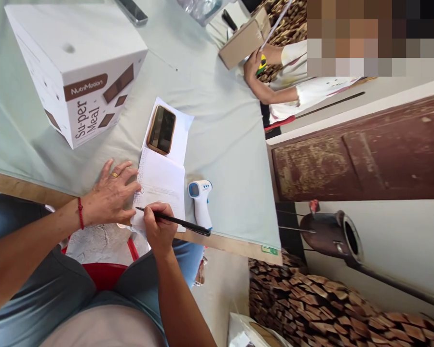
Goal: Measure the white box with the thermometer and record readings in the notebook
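My right hand [161, 229] is closed around a black pen [181, 222], whose tip points left, close to the lower page of an open notebook [162, 176]. Faint lines show on that page. My left hand [112, 193] lies flat with its fingers spread, the fingertips at the notebook's left edge; it wears a ring and a red wrist string. A smartphone [161, 129] in a brown case rests on the notebook's upper page. Just right of the notebook lies a white and blue infrared thermometer [201, 205].
A large white box [75, 62] stands at the table's left. Another dark phone [132, 10] lies behind it. Across the table [231, 159], another person's hands [255, 67] are at a cardboard box [240, 46] with a tape measure. Stacked firewood [329, 303] fills the lower right.
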`<control>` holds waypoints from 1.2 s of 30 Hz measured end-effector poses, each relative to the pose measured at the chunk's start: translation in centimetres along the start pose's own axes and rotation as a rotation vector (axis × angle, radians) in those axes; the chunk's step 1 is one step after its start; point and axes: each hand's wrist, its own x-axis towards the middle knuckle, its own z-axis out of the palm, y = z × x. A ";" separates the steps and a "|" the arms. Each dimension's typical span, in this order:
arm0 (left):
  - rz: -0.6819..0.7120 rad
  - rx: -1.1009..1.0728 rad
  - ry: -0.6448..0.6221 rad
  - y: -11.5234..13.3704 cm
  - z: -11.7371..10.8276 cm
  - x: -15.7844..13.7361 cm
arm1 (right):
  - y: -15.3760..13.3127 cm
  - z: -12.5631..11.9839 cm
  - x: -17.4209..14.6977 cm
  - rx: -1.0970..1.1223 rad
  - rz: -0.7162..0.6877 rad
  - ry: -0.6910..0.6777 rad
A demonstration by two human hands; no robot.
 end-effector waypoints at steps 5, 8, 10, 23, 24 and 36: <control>0.000 -0.021 0.006 0.0 0.1 0.0 | 0.1 0.1 0.0 -0.048 -0.027 -0.023; -0.004 -0.033 0.002 0.0 0.1 0.1 | -0.1 0.2 0.1 -0.071 -0.054 -0.035; -0.004 -0.036 -0.002 0.0 0.1 0.1 | -0.2 0.1 0.2 -0.085 -0.069 -0.041; 0.009 -0.008 -0.022 -0.1 -0.1 0.1 | -0.3 -0.1 0.4 -0.091 -0.052 -0.087; 0.009 -0.016 -0.019 -0.1 0.0 0.1 | -0.3 -0.1 0.4 -0.088 -0.052 -0.087; 0.010 0.012 -0.033 -0.2 -0.1 0.1 | -0.3 0.0 0.3 -0.089 -0.049 -0.074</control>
